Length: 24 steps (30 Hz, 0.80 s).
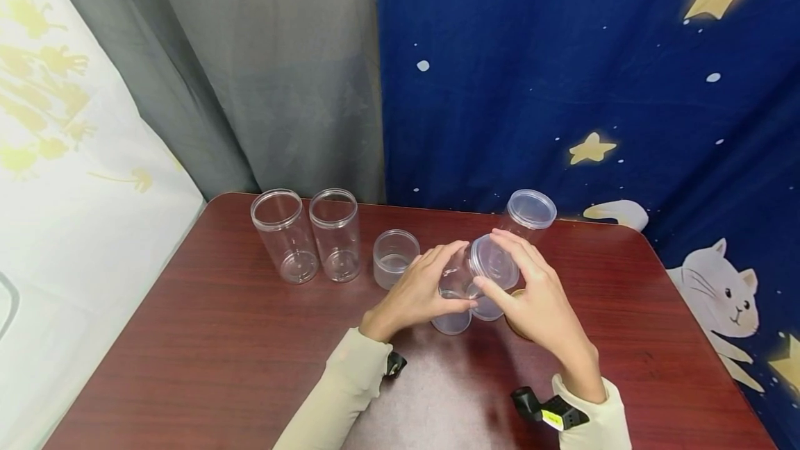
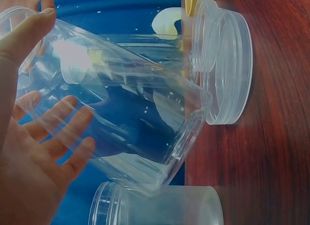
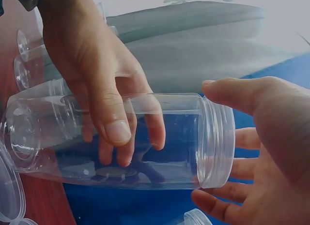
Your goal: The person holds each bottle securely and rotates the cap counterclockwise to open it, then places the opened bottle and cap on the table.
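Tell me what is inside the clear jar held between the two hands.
Nothing shows inside the clear jar: through its wall only the left hand and its fingers appear, plus blue cloth behind. The lid at the right hand covers the mouth, so the rim inside stays hidden.

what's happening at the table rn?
A person holds a clear plastic jar tilted on its side above the wooden table. The left hand grips the jar's body; the right hand has its fingers around the lid on the jar's mouth. Two open tall jars and a short jar stand to the left, and a lidded jar stands behind the hands.
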Each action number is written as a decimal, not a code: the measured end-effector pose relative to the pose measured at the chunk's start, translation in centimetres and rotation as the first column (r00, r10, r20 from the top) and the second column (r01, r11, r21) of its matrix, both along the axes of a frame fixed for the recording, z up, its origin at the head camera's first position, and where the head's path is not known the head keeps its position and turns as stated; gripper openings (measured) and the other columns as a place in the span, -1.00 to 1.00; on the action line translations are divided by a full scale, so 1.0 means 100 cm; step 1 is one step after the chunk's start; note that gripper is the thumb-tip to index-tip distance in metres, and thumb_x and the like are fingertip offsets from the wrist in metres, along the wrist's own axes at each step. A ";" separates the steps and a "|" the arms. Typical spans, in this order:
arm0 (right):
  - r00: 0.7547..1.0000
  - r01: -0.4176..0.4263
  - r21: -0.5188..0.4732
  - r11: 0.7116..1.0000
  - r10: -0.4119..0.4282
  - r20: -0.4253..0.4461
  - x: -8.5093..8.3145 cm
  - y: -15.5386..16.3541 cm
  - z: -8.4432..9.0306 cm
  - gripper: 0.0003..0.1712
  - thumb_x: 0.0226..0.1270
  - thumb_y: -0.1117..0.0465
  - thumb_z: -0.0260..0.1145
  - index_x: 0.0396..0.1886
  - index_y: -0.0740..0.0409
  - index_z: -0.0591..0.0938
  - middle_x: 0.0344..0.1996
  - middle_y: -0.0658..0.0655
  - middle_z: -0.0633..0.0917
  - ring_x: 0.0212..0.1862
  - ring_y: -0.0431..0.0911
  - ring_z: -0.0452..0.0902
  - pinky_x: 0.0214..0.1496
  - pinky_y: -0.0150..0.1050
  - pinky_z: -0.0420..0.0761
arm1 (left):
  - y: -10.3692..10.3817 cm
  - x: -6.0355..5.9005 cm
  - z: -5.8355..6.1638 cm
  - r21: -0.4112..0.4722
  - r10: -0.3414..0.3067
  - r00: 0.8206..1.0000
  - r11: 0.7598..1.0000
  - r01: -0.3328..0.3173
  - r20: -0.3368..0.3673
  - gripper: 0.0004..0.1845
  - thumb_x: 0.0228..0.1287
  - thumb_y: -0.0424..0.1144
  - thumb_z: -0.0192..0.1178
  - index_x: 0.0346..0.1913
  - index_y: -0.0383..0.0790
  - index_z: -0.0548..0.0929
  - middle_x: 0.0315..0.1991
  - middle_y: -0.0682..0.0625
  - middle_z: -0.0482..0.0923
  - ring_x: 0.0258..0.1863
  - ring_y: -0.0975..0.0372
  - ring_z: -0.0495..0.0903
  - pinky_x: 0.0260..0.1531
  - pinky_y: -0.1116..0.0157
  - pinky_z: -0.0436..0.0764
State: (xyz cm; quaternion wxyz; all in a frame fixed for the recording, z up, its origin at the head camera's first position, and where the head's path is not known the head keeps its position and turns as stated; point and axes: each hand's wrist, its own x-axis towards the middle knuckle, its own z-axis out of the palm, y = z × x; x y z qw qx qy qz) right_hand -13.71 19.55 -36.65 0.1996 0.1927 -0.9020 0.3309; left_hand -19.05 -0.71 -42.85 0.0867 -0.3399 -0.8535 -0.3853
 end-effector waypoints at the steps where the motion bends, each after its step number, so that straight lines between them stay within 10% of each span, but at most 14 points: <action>1: 1.000 -0.008 0.001 1.000 0.008 0.000 0.000 0.000 0.000 -0.25 0.11 0.17 0.54 0.33 -0.01 0.50 0.33 0.06 0.50 0.31 -0.03 0.44 0.21 -0.47 0.42 | 0.000 0.000 0.000 0.000 0.001 1.000 1.000 -0.001 0.002 -0.03 -0.04 0.11 0.52 0.44 -0.04 0.30 0.21 0.02 0.50 0.16 0.20 0.48 0.14 0.08 0.47; 7: 0.998 -0.052 0.012 0.999 0.052 0.029 0.001 0.002 0.003 -0.22 0.12 0.18 0.53 0.37 -0.08 0.46 0.38 0.01 0.44 0.31 -0.03 0.44 0.16 -0.60 0.35 | 0.000 0.000 0.000 -0.001 0.003 1.000 1.000 -0.003 -0.005 -0.03 -0.04 0.11 0.52 0.44 -0.05 0.30 0.21 0.02 0.51 0.16 0.20 0.48 0.17 0.07 0.47; 17: 0.996 -0.065 0.014 0.998 0.064 0.064 0.001 0.003 0.004 -0.19 0.13 0.20 0.51 0.41 -0.09 0.43 0.45 -0.02 0.34 0.42 -0.02 0.30 0.24 0.03 0.46 | 0.000 -0.001 -0.001 -0.002 -0.001 1.000 1.000 0.001 0.002 -0.03 -0.03 0.11 0.51 0.45 -0.04 0.29 0.21 0.02 0.50 0.16 0.20 0.49 0.17 0.08 0.47; 24: 0.999 0.051 -0.027 0.998 -0.051 0.012 0.001 0.001 0.005 -0.13 0.09 0.16 0.54 0.42 0.07 0.39 0.36 0.14 0.45 0.34 0.04 0.37 0.29 0.07 0.39 | 0.001 0.000 -0.001 -0.006 0.000 1.000 1.000 0.000 -0.012 -0.02 -0.03 0.11 0.51 0.45 -0.05 0.29 0.21 0.02 0.51 0.14 0.19 0.50 0.17 0.08 0.48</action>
